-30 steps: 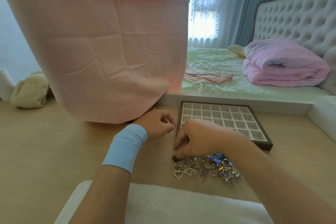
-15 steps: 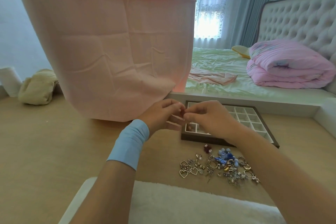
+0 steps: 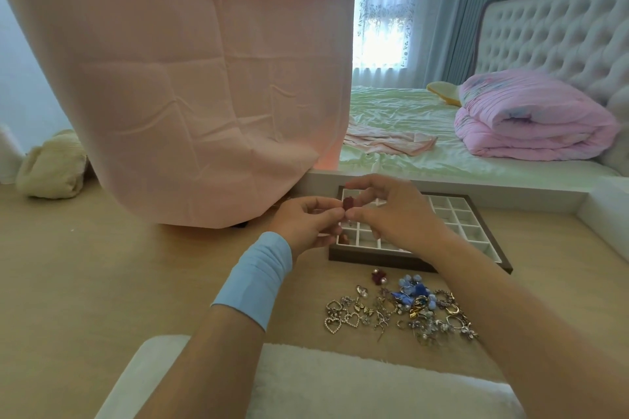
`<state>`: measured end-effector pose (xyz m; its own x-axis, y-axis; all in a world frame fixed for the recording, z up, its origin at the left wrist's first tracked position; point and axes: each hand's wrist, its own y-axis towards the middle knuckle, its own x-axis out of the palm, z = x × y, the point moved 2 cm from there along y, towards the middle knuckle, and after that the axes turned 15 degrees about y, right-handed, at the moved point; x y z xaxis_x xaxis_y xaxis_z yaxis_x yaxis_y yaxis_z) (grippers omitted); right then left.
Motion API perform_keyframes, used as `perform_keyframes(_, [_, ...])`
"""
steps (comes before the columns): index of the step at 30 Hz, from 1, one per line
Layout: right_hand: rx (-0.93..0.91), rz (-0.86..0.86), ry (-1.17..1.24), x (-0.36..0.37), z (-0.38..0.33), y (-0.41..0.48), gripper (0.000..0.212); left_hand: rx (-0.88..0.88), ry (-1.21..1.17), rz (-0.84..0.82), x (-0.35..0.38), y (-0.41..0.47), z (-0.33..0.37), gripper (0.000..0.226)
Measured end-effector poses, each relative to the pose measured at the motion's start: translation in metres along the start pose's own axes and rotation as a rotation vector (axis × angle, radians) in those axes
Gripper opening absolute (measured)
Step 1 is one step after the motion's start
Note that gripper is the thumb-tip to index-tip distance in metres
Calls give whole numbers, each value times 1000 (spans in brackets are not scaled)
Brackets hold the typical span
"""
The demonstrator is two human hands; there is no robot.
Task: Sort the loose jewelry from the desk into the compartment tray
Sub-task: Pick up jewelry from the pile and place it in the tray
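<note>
Lifted off the jewelry pile (image 3: 401, 311), our left hand (image 3: 306, 223) and right hand (image 3: 391, 214) together pinch a dark red piece (image 3: 348, 203) above the tray (image 3: 384, 260). We judge sorting barely begun: the pile lies on the counter (image 3: 136, 282), just beside the tray.

My left hand (image 3: 306, 223) and right hand (image 3: 394, 218) cover the middle compartments of the tray (image 3: 377, 259), so I can't see into them. The dark red piece (image 3: 348, 203) pinched between my fingertips is too small to identify. The jewelry pile (image 3: 401, 311), lower centre, is too tangled to tell apart. The pink cloth (image 3: 190, 85) runs off the top edge.
</note>
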<state>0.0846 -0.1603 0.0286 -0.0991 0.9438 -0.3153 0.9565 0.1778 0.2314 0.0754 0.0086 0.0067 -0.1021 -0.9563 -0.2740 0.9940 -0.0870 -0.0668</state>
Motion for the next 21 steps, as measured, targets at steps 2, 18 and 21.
perform_keyframes(2, [-34, -15, -5, 1, 0, 0, 27, 25, 83, 28, 0, 0, 1, 9])
perform_keyframes(18, [6, -164, -667, 4, 14, 1, 24, 224, 864, 80, 4, 9, -18, 11])
perform_keyframes(21, [-8, -207, -729, 5, 10, 3, 26, 238, 880, 89, 4, 9, -17, 10])
